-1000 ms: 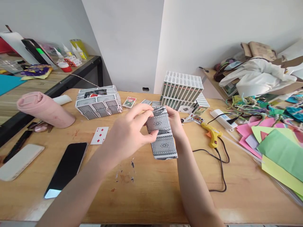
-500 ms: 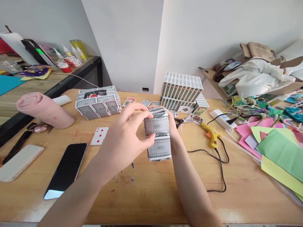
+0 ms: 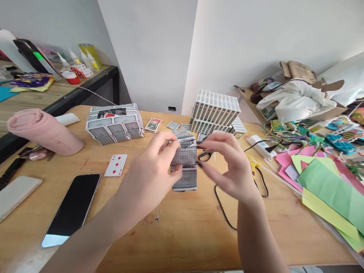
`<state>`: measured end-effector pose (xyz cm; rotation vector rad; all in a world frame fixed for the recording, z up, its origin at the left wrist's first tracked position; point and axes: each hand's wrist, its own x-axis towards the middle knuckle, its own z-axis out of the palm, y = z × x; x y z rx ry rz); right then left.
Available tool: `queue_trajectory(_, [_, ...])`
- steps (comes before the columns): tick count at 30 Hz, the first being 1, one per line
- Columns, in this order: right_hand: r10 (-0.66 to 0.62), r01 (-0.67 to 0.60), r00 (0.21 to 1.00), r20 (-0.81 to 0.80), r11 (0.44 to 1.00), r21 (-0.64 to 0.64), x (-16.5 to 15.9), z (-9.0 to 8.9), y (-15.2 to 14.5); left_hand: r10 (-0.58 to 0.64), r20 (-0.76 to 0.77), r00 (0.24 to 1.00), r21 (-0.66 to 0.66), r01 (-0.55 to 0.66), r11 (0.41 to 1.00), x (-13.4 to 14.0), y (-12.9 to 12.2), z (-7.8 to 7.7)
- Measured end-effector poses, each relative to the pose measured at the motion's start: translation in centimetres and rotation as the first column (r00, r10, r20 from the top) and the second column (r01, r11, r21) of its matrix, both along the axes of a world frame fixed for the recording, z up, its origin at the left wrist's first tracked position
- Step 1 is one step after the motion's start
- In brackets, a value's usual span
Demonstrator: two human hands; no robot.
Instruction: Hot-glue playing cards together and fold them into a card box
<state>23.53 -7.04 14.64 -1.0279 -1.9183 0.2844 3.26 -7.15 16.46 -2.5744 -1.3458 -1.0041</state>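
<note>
Between my hands is a small box made of folded playing cards (image 3: 184, 178), with grey patterned card backs facing me. My left hand (image 3: 159, 163) pinches its upper left edge between thumb and fingers. At its right side, my right hand (image 3: 227, 163) has thumb and fingers spread apart, the fingertips close to the box's upper right edge; whether they touch it I cannot tell. Behind and to the left stands a larger card-built box (image 3: 115, 127) with an open top and loose pieces inside. A three of diamonds card (image 3: 115, 165) lies face up on the table left of my left hand.
Stacked card packs (image 3: 214, 110) stand at the back, with a red-bordered pack (image 3: 153, 124) to their left. Scissors (image 3: 204, 156) and a yellow glue gun (image 3: 254, 165) with its cable lie right. A phone (image 3: 72, 208), pink roll (image 3: 47, 132) and coloured paper (image 3: 327, 189) flank the workspace.
My right hand has come from behind the card box to its right side and spread its fingers. My left hand keeps its pinch. The view has shifted slightly.
</note>
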Motion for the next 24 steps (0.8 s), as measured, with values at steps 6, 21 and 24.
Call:
queue_trajectory(6, [-0.073, 0.07, 0.958, 0.279, 0.997, 0.019, -1.5, 1.1, -1.1, -0.006, -0.02, 1.0, 0.007, 0.006, 1.0, 0.2, -0.1, 0.0])
queue_trajectory(21, [0.022, -0.025, 0.971, 0.24, 1.0, 0.008, 0.0, -0.6, 0.4, -0.127, 0.366, 0.922, -0.249, 0.228, 0.941, -0.6, 1.1, -3.3])
queue_trajectory(24, [0.053, -0.051, 0.974, 0.222, 0.999, -0.017, 0.2, -0.6, 0.5, -0.177, 0.345, 0.922, -0.251, 0.273, 0.929, -0.7, 1.3, -3.5])
